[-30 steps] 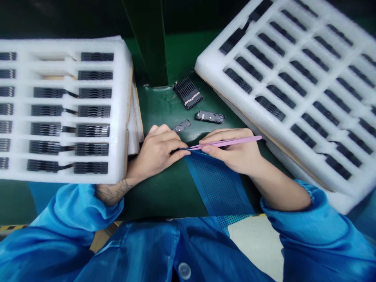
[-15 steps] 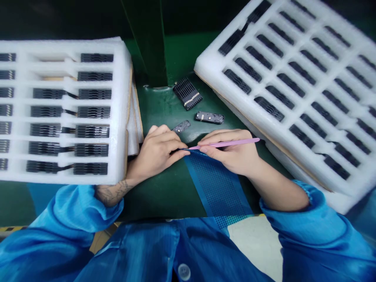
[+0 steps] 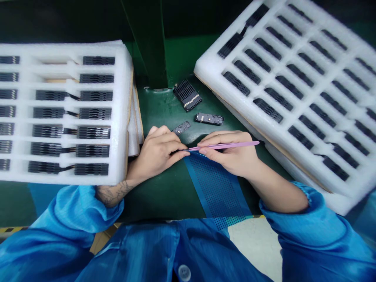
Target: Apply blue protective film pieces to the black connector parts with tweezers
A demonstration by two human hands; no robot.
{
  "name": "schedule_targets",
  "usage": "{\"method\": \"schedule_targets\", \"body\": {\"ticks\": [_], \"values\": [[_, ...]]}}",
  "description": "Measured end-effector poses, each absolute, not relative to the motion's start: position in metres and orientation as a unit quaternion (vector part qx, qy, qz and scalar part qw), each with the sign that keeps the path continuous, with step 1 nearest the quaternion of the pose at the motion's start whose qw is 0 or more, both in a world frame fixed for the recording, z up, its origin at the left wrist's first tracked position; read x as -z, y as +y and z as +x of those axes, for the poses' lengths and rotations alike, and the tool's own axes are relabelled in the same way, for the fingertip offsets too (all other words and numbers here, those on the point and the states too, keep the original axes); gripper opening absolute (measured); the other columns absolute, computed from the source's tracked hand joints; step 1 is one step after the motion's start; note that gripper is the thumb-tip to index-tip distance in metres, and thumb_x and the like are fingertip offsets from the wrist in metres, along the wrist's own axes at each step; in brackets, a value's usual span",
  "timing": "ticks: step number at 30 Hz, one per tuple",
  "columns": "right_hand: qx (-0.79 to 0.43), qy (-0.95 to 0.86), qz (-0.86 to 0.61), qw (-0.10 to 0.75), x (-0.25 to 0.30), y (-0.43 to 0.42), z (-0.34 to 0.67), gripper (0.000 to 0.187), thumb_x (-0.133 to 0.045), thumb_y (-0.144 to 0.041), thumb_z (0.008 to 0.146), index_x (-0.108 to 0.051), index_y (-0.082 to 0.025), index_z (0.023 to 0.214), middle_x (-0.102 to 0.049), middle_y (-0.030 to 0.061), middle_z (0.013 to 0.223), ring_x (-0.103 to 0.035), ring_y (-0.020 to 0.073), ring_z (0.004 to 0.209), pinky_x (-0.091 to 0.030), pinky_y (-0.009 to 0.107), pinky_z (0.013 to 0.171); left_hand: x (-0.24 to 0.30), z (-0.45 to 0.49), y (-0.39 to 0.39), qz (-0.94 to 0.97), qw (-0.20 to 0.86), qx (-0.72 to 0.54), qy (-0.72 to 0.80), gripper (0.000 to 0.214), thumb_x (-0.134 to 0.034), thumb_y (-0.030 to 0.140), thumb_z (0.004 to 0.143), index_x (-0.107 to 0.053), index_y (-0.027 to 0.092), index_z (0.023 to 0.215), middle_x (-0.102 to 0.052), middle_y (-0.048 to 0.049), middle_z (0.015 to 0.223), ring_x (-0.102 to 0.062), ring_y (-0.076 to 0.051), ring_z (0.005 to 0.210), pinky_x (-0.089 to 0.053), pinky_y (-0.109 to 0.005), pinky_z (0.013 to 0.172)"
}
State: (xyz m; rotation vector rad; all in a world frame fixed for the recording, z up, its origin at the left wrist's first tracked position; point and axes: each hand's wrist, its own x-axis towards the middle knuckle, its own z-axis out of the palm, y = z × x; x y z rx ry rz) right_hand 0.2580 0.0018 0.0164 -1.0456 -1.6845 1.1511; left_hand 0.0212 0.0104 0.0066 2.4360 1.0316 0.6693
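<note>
My right hand [image 3: 230,150] grips a pair of pink tweezers [image 3: 241,144], pointed left toward my other hand. Thumb and forefinger of my left hand [image 3: 161,148] are pinched together right at the tweezers' tips. A small dark sliver shows between those fingers, too hidden to name. Under both hands lies a blue sheet [image 3: 217,184] covered in tiny holes; its far edge reaches the fingertips. Just beyond, a flat black part [image 3: 181,127] rests behind my left fingers, and a similar black part with small pale spots [image 3: 209,118] sits farther right.
A bundle of black slotted parts [image 3: 188,95] lies at the back of the green table [image 3: 158,196]. On the left stands a white foam tray [image 3: 120,117] with black parts in its slots. Another foam tray [image 3: 211,62], tilted, rises on the right. Behind is a green post [image 3: 149,47].
The tweezers' rear end has dipped slightly. Both hands stay in nearly the same place, and the trays shift only a little in view.
</note>
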Motion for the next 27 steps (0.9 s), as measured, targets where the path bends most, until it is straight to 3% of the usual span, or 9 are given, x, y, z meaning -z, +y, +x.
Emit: {"method": "schedule_targets", "body": {"ticks": [27], "values": [[-0.449, -0.666, -0.419, 0.423, -0.0172, 0.0012, 0.2588, 0.009, -0.08, -0.02, 0.081, -0.082, -0.024, 0.089, -0.08, 0.0027, 0.087, -0.075, 0.018, 0.074, -0.064, 0.03, 0.068, -0.0069, 0.0216, 0.0099, 0.87, 0.205, -0.252, 0.371, 0.014, -0.068, 0.036, 0.095, -0.075, 0.024, 0.095, -0.073, 0.0004, 0.088, -0.058, -0.017, 0.085, -0.036, -0.037, 0.077]]}}
